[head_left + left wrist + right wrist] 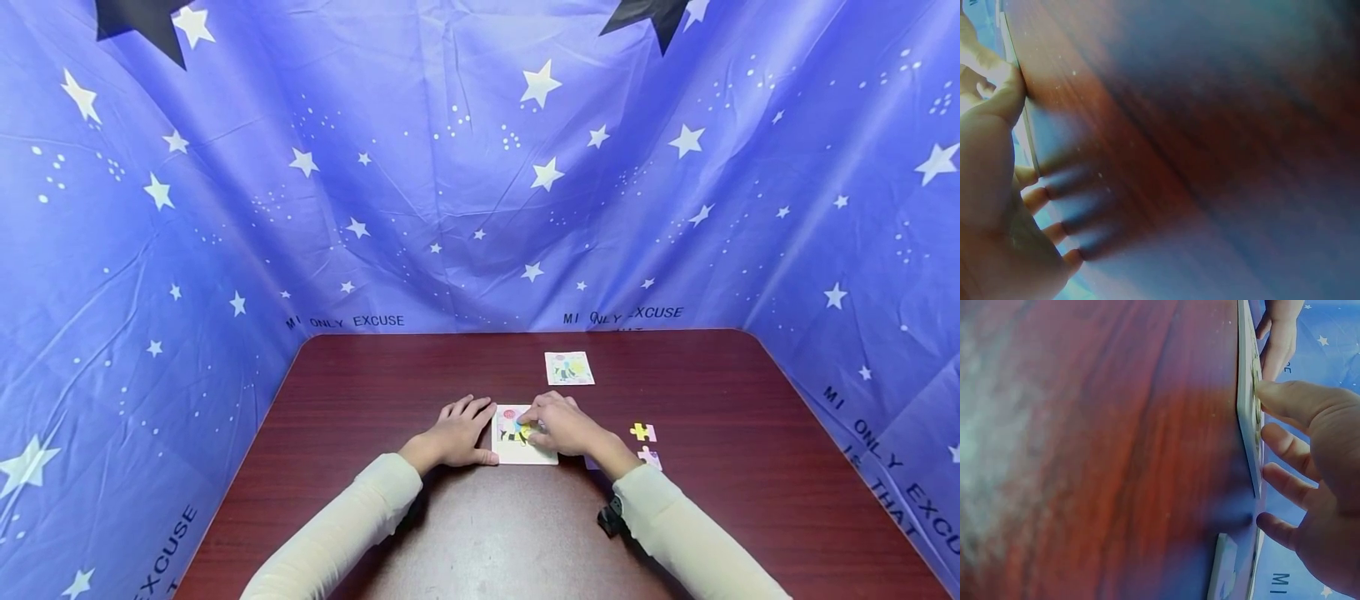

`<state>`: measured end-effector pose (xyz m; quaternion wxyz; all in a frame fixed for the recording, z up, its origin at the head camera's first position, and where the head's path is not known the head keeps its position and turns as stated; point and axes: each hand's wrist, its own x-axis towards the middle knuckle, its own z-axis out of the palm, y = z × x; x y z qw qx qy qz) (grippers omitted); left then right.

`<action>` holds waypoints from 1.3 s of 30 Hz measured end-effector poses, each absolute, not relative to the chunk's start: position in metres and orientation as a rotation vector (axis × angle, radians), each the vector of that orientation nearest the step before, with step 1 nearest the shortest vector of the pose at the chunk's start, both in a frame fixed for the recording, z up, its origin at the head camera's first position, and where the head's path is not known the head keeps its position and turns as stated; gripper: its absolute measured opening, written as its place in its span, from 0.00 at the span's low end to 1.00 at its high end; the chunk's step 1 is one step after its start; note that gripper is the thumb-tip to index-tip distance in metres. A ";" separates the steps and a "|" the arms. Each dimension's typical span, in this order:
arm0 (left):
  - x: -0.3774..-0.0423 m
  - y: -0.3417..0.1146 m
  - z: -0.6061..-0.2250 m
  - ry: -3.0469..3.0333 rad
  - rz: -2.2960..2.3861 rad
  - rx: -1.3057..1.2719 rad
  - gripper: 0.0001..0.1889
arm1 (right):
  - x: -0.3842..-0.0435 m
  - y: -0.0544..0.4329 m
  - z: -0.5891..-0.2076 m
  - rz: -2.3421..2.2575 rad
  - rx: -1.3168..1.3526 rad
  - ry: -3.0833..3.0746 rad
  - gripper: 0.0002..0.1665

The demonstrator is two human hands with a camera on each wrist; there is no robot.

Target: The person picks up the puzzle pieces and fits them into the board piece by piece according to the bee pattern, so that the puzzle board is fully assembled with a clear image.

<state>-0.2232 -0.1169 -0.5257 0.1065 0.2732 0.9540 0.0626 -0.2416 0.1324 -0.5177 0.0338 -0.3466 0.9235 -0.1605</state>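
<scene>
A small white square puzzle board [517, 457] lies on the table with a colourful picture of fitted pieces inside its border. My left hand [459, 433] rests at the board's left side, fingers spread, with the thumb at the near left corner. Above the board's right half, my right hand [564, 423] touches the picture with thumb and fingertips, covering part of it. In the right wrist view the thumb [1300, 400] presses on a yellowish piece on the board [1247, 412], and the other fingers stand apart. Seen from the left wrist, the thumb touches the board's edge [1030, 140].
Loose jigsaw pieces lie right of the right forearm, including a yellow one [642, 432] and a purple one [649, 456]. Farther back is a square picture card [569, 368]. A starry blue curtain [450, 208] borders the dark red table [360, 375].
</scene>
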 end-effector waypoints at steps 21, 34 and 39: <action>-0.224 -0.117 -0.527 2.810 0.174 0.808 0.53 | -0.248 0.173 -0.514 -0.602 -1.078 2.880 0.17; -0.223 -0.117 -0.525 2.805 0.197 0.796 0.53 | -0.246 0.214 -0.513 -0.628 -1.026 2.917 0.17; -0.223 -0.117 -0.526 2.804 0.198 0.800 0.53 | -0.247 0.233 -0.513 -0.644 -1.035 2.923 0.17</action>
